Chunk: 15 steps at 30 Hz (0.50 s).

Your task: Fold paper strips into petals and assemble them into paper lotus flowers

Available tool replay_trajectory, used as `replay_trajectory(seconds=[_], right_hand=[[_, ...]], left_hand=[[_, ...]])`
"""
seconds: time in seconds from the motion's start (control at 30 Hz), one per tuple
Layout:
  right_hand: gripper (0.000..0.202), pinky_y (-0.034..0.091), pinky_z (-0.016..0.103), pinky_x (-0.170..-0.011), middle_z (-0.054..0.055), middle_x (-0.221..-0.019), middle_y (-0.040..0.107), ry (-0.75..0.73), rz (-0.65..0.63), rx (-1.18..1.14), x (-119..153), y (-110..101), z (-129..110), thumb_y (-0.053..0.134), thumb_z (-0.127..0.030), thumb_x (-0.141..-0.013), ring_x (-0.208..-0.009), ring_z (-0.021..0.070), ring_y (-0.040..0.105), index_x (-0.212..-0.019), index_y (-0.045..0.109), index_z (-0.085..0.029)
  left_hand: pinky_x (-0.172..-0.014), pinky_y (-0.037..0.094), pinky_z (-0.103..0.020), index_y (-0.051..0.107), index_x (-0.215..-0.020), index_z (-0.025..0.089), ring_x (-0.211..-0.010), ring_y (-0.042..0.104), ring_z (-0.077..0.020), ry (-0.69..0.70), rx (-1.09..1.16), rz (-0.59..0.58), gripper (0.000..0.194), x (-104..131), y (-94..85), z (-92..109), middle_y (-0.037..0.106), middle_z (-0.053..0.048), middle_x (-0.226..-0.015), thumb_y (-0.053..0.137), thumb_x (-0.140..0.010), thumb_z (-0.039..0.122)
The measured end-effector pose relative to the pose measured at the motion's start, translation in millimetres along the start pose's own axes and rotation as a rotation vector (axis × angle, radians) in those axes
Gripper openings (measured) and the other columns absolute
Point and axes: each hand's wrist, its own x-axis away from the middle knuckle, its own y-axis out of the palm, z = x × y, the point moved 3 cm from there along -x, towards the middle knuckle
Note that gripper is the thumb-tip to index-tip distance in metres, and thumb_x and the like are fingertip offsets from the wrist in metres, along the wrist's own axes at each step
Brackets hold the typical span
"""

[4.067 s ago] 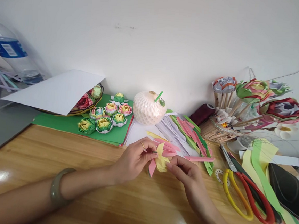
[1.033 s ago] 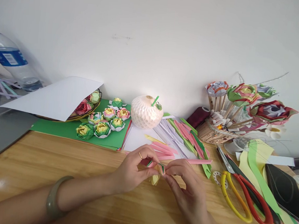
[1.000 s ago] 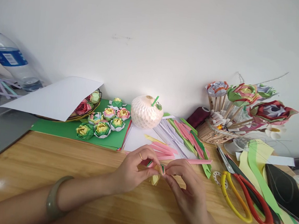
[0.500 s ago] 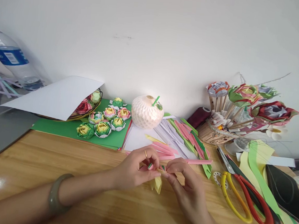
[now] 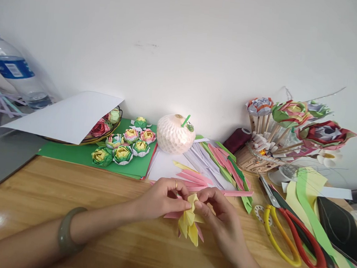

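Note:
Near the middle of the wooden table (image 5: 94, 235), my left hand (image 5: 166, 200) pinches the left side of a folded yellow and pink paper piece (image 5: 189, 224). My right hand (image 5: 220, 210) grips the same piece from the right, thumb and forefinger pressed together at its top. Yellow petals hang below the fingertips, with pink points showing behind them. Behind my hands lie pink folded strips (image 5: 195, 178). A round white textured lamp (image 5: 175, 134) with a green stick stands farther back.
Finished paper flowers (image 5: 122, 154) sit on green paper (image 5: 70, 154) at left. Scissors (image 5: 282, 235), paper strips (image 5: 312, 212) and a black phone-like object (image 5: 340, 231) lie right. Behind them stands a basket (image 5: 254, 159) of flowers. A water bottle (image 5: 13, 69) leans far left.
The paper piece has been turned in my fingers, so its yellow petals now face the camera and pink points show. Both hands stay close together around it.

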Motion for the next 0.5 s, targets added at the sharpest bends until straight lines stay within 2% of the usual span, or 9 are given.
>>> replay_trajectory(seconds=[0.27,0.5], right_hand=[[0.015,0.044,0.024,-0.056,-0.001,-0.066,0.056,-0.012,0.017,-0.02,-3.0,-2.5,-2.2,0.062,-0.031,-0.079,-0.061,0.0125,0.053,-0.073,0.057,-0.019],[0.019,0.042,0.023,-0.049,-0.001,-0.065,0.054,0.036,0.015,-0.041,-1.7,-0.5,-2.5,0.061,-0.034,-0.079,-0.058,0.0123,0.051,-0.071,0.055,-0.018]], left_hand=[[-0.056,0.041,-0.022,0.063,-0.072,0.014,-0.061,0.052,-0.0108,0.077,-0.014,0.081,0.011,-0.3,-2.2,-3.7,0.061,-0.002,-0.072,0.064,-0.069,0.024],[-0.061,0.041,-0.024,0.061,-0.067,0.013,-0.065,0.052,-0.0119,0.175,-0.073,0.135,0.009,3.4,-0.9,1.0,0.058,-0.002,-0.07,0.064,-0.068,0.021]])
